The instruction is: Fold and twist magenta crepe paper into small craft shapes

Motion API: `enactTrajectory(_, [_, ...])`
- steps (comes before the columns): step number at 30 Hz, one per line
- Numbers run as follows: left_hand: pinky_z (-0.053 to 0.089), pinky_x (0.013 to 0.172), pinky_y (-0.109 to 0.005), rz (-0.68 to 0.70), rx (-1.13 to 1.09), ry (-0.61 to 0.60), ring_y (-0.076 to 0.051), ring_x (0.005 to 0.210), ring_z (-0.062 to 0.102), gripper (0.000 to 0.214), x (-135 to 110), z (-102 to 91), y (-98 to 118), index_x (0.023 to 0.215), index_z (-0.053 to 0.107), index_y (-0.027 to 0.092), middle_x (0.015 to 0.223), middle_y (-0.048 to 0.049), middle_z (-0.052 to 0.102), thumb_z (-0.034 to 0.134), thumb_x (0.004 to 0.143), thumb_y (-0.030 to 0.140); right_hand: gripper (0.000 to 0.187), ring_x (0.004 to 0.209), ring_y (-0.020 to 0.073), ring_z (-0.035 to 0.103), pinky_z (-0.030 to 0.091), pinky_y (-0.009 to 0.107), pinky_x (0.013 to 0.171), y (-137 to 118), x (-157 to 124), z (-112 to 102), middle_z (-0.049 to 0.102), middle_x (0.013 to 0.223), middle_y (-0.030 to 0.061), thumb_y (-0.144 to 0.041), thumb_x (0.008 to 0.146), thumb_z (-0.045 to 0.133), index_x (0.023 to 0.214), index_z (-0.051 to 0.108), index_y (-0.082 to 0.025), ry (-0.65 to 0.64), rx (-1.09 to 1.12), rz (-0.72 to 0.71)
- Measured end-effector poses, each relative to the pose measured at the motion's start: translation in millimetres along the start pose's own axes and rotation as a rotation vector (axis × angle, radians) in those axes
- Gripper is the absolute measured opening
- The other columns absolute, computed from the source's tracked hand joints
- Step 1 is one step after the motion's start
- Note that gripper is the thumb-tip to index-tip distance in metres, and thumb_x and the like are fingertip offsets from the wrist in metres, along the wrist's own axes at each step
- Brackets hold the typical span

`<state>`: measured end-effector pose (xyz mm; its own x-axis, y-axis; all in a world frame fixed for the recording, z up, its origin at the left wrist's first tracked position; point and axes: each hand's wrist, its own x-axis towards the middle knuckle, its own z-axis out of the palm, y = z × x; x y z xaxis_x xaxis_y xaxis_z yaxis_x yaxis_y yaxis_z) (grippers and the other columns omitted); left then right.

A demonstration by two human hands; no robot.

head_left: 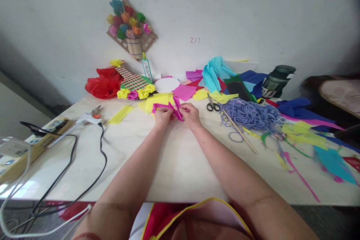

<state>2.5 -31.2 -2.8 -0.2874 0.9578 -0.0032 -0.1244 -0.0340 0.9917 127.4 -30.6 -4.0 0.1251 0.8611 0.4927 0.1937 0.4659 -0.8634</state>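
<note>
Between my two hands is a folded piece of magenta paper (177,109), held just above the middle of the table. My left hand (163,115) pinches its left part, with thumb and fingers closed. Gripping the right part is my right hand (190,114), its fingers also pressed together. Some of the folds are hidden behind the fingers. Flat yellow paper (160,99) lies right behind the hands, and a magenta square (184,91) rests beyond it. Black-handled scissors (213,107) lie to the right of my right hand.
At left, a glue gun (94,116) and cords lie near a power strip (42,140). A flower-trimmed stick craft (133,80) stands at the back. Purple string (250,114), a wooden stick (240,132), paper scraps (334,163) and a dark green bottle (278,80) occupy the right.
</note>
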Motion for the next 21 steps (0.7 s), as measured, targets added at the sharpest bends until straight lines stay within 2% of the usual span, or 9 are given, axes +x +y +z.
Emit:
enactTrajectory(5, [0.041, 0.04, -0.023, 0.014, 0.051, 0.007, -0.014, 0.041, 0.057, 0.016, 3, -2.3, -4, 0.055, 0.057, 0.016, 0.047, -0.0013, 0.06, 0.068, 0.058, 0.027, 0.008, 0.083, 0.017, 0.063, 0.052, 0.029, 0.072, 1, -2, 3, 0.066, 0.091, 0.0051, -0.025, 0.067, 0.061, 0.061, 0.063, -0.02, -0.056, -0.038, -0.025])
enactTrajectory(12, [0.036, 0.037, -0.021, 0.019, 0.109, 0.039, -0.014, 0.041, 0.057, 0.013, 6, -3.7, -5, 0.054, 0.055, 0.017, 0.045, 0.001, 0.057, 0.065, 0.058, 0.024, 0.008, 0.089, 0.0182, 0.065, 0.052, 0.031, 0.079, 11, -2, 5, 0.069, 0.096, 0.0047, -0.019, 0.068, 0.062, 0.062, 0.066, -0.021, -0.086, -0.131, -0.035])
enactTrajectory(16, [0.035, 0.036, -0.02, 0.031, 0.114, 0.029, -0.014, 0.041, 0.057, 0.015, 7, -3.7, -5, 0.055, 0.053, 0.017, 0.044, 0.0015, 0.056, 0.066, 0.057, 0.025, 0.011, 0.093, 0.0198, 0.065, 0.05, 0.034, 0.085, 9, -2, 3, 0.071, 0.086, 0.0015, -0.018, 0.069, 0.062, 0.061, 0.067, -0.023, -0.092, -0.182, 0.025])
enactTrajectory(21, [0.035, 0.035, -0.019, 0.051, 0.105, -0.001, -0.014, 0.041, 0.057, 0.019, 6, -4.4, -5, 0.054, 0.052, 0.017, 0.043, 0.003, 0.053, 0.069, 0.054, 0.026, 0.009, 0.087, 0.0216, 0.067, 0.051, 0.034, 0.081, 10, -1, 2, 0.072, 0.076, 0.0003, -0.021, 0.068, 0.062, 0.061, 0.068, -0.023, -0.091, -0.198, 0.104])
